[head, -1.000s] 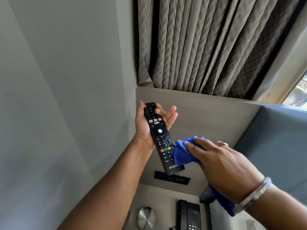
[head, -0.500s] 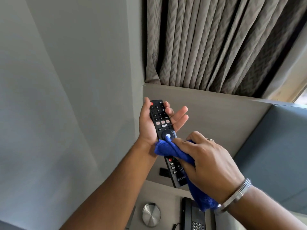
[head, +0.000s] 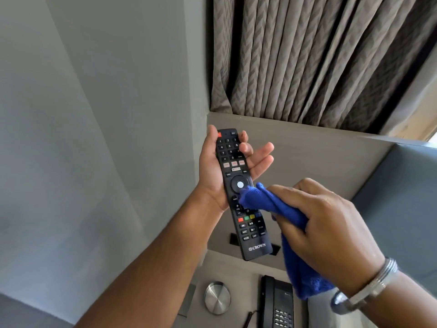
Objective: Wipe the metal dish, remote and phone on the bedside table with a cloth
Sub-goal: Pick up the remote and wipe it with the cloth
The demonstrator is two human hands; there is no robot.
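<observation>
The left hand (head: pixel 212 171) cradles the black Crown remote (head: pixel 238 192) buttons-up above the bedside table (head: pixel 238 275), thumb along its left edge, fingers loosely spread behind. The right hand (head: pixel 324 233) clutches a bunched blue cloth (head: pixel 272 204), pressing it onto the remote's middle. Below, the round metal dish (head: pixel 217 297) and black phone (head: pixel 277 301) sit near the table's back edge.

One remote (head: pixel 238 190), one cloth (head: pixel 283 216), one phone (head: pixel 277 301)

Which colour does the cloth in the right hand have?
The cloth is bright blue, shown clearly in the head view.
</observation>
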